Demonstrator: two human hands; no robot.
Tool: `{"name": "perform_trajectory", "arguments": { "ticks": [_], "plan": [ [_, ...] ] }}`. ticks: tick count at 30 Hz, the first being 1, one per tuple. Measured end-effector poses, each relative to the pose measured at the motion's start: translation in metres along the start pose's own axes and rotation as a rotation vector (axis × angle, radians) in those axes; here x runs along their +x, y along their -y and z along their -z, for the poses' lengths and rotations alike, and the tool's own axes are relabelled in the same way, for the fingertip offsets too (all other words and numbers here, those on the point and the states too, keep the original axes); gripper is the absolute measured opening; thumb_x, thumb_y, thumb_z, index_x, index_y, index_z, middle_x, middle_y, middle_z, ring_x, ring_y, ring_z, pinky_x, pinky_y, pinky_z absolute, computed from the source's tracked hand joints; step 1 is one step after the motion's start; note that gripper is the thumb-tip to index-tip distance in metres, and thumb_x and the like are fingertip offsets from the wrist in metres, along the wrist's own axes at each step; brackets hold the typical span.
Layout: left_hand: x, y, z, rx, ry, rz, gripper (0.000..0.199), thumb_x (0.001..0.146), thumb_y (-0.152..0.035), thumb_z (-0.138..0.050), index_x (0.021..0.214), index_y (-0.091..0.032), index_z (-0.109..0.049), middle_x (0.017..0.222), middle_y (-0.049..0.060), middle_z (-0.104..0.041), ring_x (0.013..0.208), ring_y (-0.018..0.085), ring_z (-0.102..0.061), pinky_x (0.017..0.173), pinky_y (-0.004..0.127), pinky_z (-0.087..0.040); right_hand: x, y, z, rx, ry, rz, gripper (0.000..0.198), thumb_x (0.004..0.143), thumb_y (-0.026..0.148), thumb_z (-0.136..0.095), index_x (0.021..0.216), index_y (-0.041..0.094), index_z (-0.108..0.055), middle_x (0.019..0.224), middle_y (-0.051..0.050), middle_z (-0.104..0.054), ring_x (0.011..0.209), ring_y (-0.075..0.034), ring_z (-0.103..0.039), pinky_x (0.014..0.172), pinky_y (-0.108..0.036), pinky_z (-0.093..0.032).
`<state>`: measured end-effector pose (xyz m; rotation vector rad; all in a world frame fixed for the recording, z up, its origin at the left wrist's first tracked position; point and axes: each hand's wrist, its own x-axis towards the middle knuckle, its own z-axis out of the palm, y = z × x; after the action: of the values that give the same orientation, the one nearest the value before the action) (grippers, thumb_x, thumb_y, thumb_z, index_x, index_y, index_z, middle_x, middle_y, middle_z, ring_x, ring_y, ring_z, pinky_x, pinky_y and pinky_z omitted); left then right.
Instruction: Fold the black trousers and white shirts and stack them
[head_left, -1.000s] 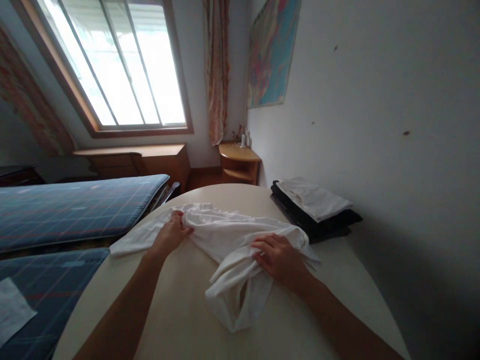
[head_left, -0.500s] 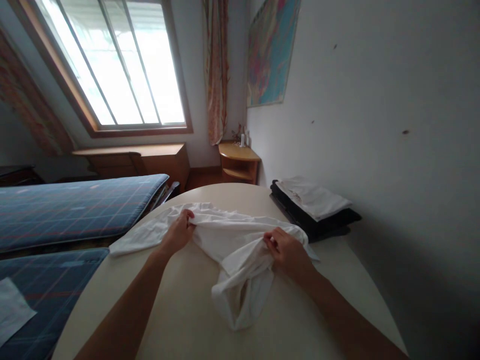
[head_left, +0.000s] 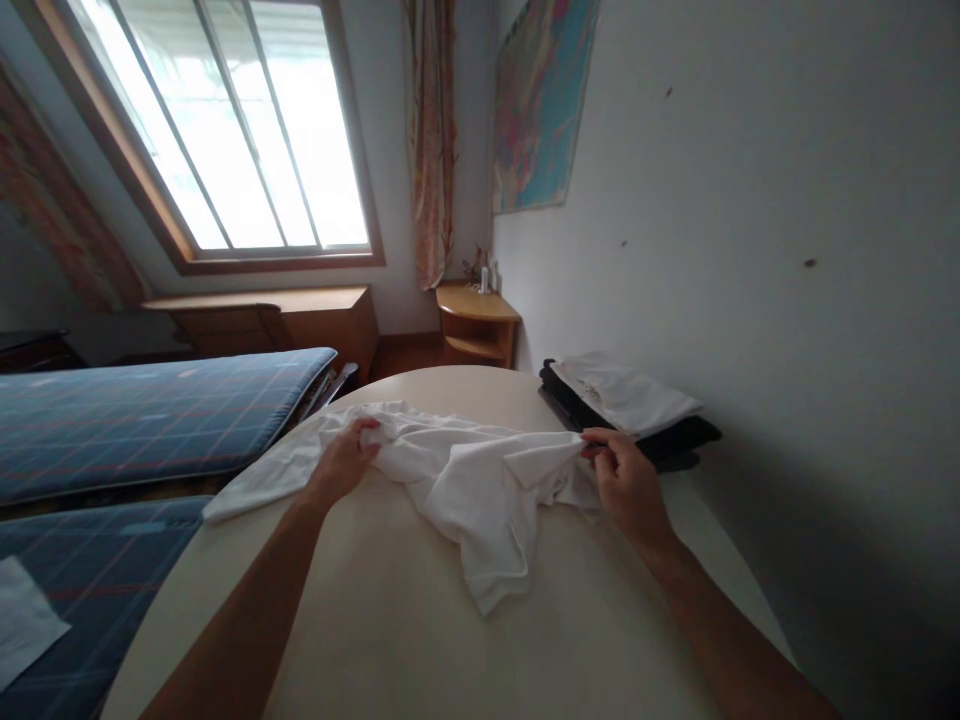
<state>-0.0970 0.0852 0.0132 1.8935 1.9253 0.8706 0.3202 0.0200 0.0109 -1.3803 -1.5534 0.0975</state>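
Observation:
A crumpled white garment [head_left: 480, 480], which looks like a shirt, lies across a pale round table [head_left: 420, 640]. My left hand [head_left: 346, 460] pinches its upper edge left of the middle. At the right, my right hand [head_left: 622, 475] grips a corner between thumb and fingers and holds it out sideways, so the cloth between the hands is drawn out in folds. One sleeve-like part hangs toward me in the middle, and another stretches to the table's left edge. Part of the cloth behind my right hand is hidden.
Folded clothes, a white piece [head_left: 630, 395] on top of black ones [head_left: 675, 440], sit at the table's right by the wall. Blue plaid mattresses [head_left: 150, 420] adjoin the left side, with a white cloth [head_left: 26, 620] on the nearer one. A corner shelf [head_left: 480, 302] stands behind.
My right hand has moved right and slightly away from me, pulling the garment's corner out. The hanging part has flattened and swung up a little. My left hand has shifted slightly left.

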Motion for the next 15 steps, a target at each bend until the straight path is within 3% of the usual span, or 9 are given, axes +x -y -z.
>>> {"name": "perform_trajectory", "arguments": {
  "ticks": [2,4,7,9,11,13,15],
  "plan": [
    [-0.003,-0.001,-0.006,0.019,0.095,-0.123,0.058,0.074,-0.028,-0.064,0.131,-0.019,-0.052,0.121,0.009,-0.066,0.109,0.027,-0.064,0.096,0.038,-0.049,-0.004,0.008,-0.005,-0.037,0.054,0.163,0.027,0.089,0.021,-0.043,0.105,0.019,-0.065,0.114,-0.011,-0.068,0.104,-0.024,-0.065,0.096,-0.042,-0.05],
    [-0.007,0.0,-0.011,0.03,0.172,-0.235,0.075,0.071,-0.03,-0.07,0.14,-0.016,-0.045,0.142,0.015,-0.053,0.132,0.031,-0.049,0.109,0.042,-0.04,-0.008,0.015,-0.011,-0.102,0.143,0.295,0.026,0.09,0.024,-0.051,0.112,0.019,-0.065,0.121,-0.011,-0.066,0.118,-0.026,-0.057,0.107,-0.046,-0.042],
    [-0.012,0.005,-0.015,0.036,0.232,-0.258,0.092,0.066,-0.031,-0.076,0.147,-0.015,-0.037,0.156,0.02,-0.033,0.143,0.035,-0.034,0.112,0.045,-0.037,-0.015,0.019,-0.02,-0.188,0.273,0.369,0.04,0.088,0.025,-0.06,0.127,0.019,-0.06,0.136,-0.011,-0.059,0.127,-0.028,-0.051,0.112,-0.048,-0.038],
    [-0.014,0.007,-0.017,0.054,0.256,-0.209,0.097,0.064,-0.029,-0.077,0.149,-0.018,-0.033,0.159,0.021,-0.024,0.133,0.035,-0.047,0.103,0.044,-0.045,-0.018,0.016,-0.026,-0.228,0.32,0.341,0.047,0.088,0.023,-0.06,0.135,0.019,-0.056,0.138,-0.011,-0.058,0.127,-0.028,-0.051,0.109,-0.049,-0.04],
    [-0.016,0.007,-0.017,0.081,0.251,-0.182,0.091,0.065,-0.027,-0.075,0.147,-0.02,-0.037,0.158,0.022,-0.025,0.111,0.03,-0.063,0.093,0.042,-0.051,-0.019,0.01,-0.029,-0.256,0.354,0.291,0.044,0.089,0.021,-0.059,0.133,0.019,-0.058,0.129,-0.011,-0.064,0.118,-0.028,-0.056,0.104,-0.047,-0.044],
    [-0.016,0.004,-0.018,0.113,0.226,-0.191,0.071,0.069,-0.026,-0.071,0.135,-0.018,-0.048,0.146,0.02,-0.042,0.087,0.023,-0.067,0.084,0.04,-0.053,-0.018,0.005,-0.03,-0.271,0.39,0.259,0.032,0.091,0.021,-0.058,0.121,0.02,-0.066,0.115,-0.01,-0.069,0.109,-0.028,-0.059,0.098,-0.045,-0.048],
    [-0.015,0.0,-0.018,0.134,0.193,-0.203,0.047,0.072,-0.026,-0.067,0.118,-0.017,-0.057,0.124,0.014,-0.059,0.076,0.02,-0.065,0.079,0.037,-0.052,-0.016,0.002,-0.028,-0.273,0.408,0.247,0.02,0.092,0.022,-0.057,0.105,0.02,-0.072,0.105,-0.009,-0.071,0.102,-0.027,-0.061,0.093,-0.043,-0.049]
  ]
}}
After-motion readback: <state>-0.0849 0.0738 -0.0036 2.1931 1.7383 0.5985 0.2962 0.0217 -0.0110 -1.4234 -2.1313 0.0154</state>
